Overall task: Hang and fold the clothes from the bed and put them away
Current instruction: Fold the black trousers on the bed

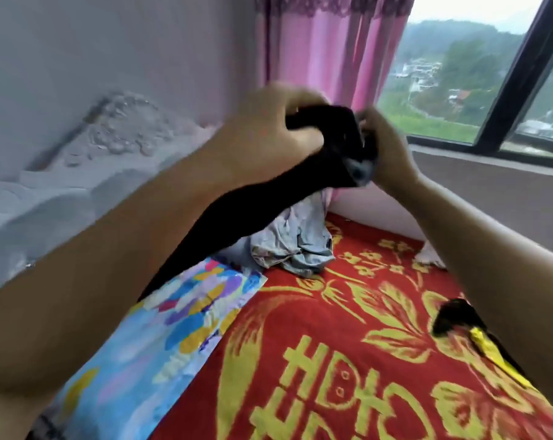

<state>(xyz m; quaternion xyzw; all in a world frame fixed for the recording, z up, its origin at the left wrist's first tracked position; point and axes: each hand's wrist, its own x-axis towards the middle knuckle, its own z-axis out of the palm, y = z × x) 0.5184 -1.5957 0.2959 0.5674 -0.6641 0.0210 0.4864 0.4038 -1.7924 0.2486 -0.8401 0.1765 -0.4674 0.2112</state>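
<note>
Left hand (268, 134), right hand (387, 150) raised together, gripping black garment (237, 211)

We list: black garment (237, 211), gripped in our fingers (303, 103); pale grey-blue clothes (295, 246) heaped below our fingers; red bedspread (348, 328) with yellow flower-and-character pattern beneath; multicoloured blotched cloth (160, 328), blue-grounded, lower left of our fingers; pink curtain (326, 42) beyond them; black-and-yellow item (459, 322), lower right.

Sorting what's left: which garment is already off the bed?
The black garment, gripped by left hand and right hand; the grey clothes lie on the bed.
</note>
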